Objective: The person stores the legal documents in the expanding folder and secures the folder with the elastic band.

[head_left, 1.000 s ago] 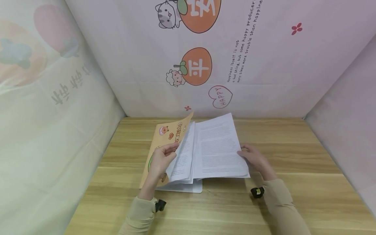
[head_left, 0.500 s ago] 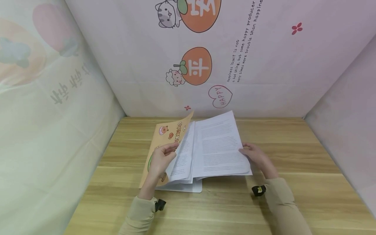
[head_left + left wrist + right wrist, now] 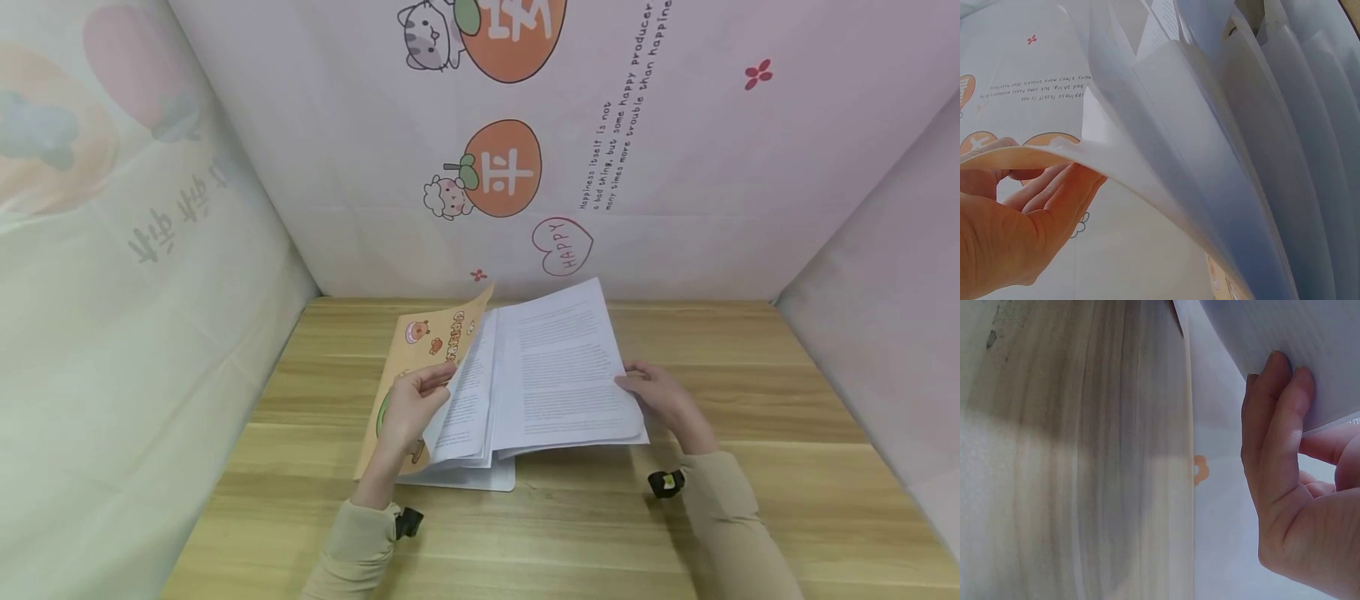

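Observation:
A light orange folder (image 3: 397,358) with cartoon animals on its cover lies half-opened on the table. My left hand (image 3: 411,408) holds the cover's raised free edge between thumb and fingers, tilting it up. Inside are translucent pocket pages (image 3: 1272,137), fanned out in the left wrist view. Printed white sheets (image 3: 566,375) stick out to the right of the folder. My right hand (image 3: 663,404) pinches these sheets at their right edge, thumb on one face and fingers on the other, as the right wrist view shows. Their left edge, near the pocket pages, is partly hidden.
The wood-grain table (image 3: 562,542) carries the folder. A white printed cloth wall (image 3: 675,208) rises right behind it, with more cloth at the left (image 3: 112,333) and right (image 3: 900,275). Black bands sit at both wrists.
My right hand has moved a little to the right and away from me, drawing the printed sheets with it. The left hand and the orange cover stay in place.

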A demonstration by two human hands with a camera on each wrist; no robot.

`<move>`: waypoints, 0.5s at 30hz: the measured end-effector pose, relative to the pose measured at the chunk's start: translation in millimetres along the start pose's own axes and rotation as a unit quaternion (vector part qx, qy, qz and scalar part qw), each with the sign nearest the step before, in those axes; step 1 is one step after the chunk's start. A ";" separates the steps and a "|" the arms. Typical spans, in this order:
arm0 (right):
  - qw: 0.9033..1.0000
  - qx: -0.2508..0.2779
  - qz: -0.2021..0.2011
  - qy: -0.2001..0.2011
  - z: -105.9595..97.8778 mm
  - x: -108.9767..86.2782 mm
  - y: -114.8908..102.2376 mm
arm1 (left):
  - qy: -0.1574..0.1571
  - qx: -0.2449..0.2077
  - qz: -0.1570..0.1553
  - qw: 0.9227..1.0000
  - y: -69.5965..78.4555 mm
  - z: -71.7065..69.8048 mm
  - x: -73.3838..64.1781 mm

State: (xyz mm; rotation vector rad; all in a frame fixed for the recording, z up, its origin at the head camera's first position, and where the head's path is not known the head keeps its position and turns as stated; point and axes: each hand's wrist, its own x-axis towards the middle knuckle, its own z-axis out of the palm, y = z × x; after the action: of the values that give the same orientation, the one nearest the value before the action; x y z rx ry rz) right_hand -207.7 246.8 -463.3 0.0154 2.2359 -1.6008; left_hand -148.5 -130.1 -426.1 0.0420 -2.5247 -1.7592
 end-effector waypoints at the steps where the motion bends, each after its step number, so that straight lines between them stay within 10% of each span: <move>1: 1.000 0.001 0.003 0.000 -0.4 0.3 0.0 | 0.000 0.000 0.000 1.000 0.2 -0.2 -0.2; 15: 0.996 -0.083 0.000 0.019 3.7 2.6 19.3 | -0.001 -0.005 -0.010 1.000 -0.6 1.8 0.4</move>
State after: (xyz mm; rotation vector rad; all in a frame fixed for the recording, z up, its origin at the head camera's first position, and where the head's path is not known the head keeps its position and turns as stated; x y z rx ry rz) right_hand -204.6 249.6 -482.7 0.0015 2.3911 -1.4208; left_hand -149.1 -128.7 -427.3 0.0642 -2.5249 -1.7798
